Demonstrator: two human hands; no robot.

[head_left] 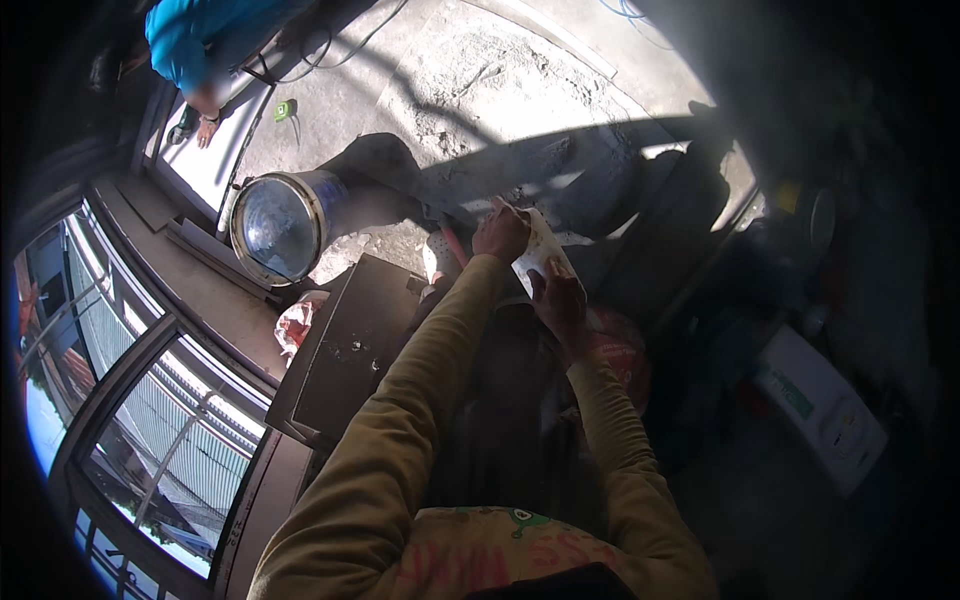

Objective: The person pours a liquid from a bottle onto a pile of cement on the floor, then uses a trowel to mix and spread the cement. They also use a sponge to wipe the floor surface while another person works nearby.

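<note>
A pale, flat, elongated piece [535,225] with darker marks on its face is held at the centre of the head view. My left hand [501,232] has its fingers closed on the upper left edge of it, and my right hand [558,298] grips it lower down on the right, thumb toward the left. Just left of the piece is a thin red item [454,243], partly hidden by my left hand and sleeve. Behind my right wrist lies a red bag or sack [622,350].
A round bucket [318,225] sits left, beside a dark box [340,350] and window frames [170,323]. A co-worker's hand [207,130] rests on a white panel near a green tape measure [285,109]. Dusty floor [470,85] spreads ahead. A white sack [820,400] lies in shadow right.
</note>
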